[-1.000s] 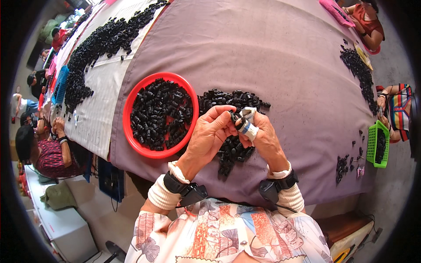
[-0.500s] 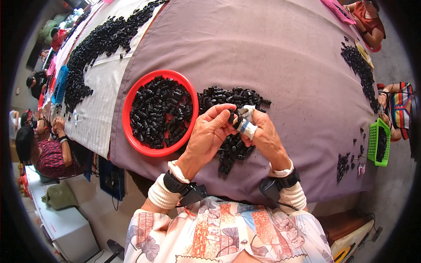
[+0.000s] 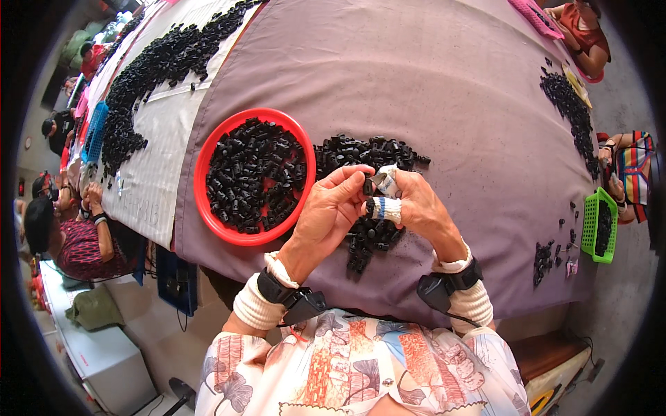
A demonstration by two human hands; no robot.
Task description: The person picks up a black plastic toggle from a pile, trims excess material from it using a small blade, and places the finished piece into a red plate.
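Between the thumb and fingers of my left hand (image 3: 327,209) is a small black plastic part (image 3: 368,184). My right hand (image 3: 420,206) is closed close beside it, with white cloth wraps (image 3: 386,209) on the thumb and a finger. A small grey blade-like tool (image 3: 379,179) pokes out of the right hand's grip toward the part; most of it is hidden. Beneath and behind both hands spreads a loose pile of similar black parts (image 3: 368,151). To the left, a round red basket (image 3: 201,187) is filled with more of them.
A mauve cloth (image 3: 444,83) covers the table, its front edge before me. Black parts (image 3: 163,66) lie heaped on a white cloth at left. A green basket (image 3: 590,229) stands at the right edge. Co-workers sit at both sides, including one in a striped top (image 3: 633,166).
My right hand has drawn slightly right and its wrist has turned, opening a small gap from my left fingers. The black part now shows more upright in my left hand.
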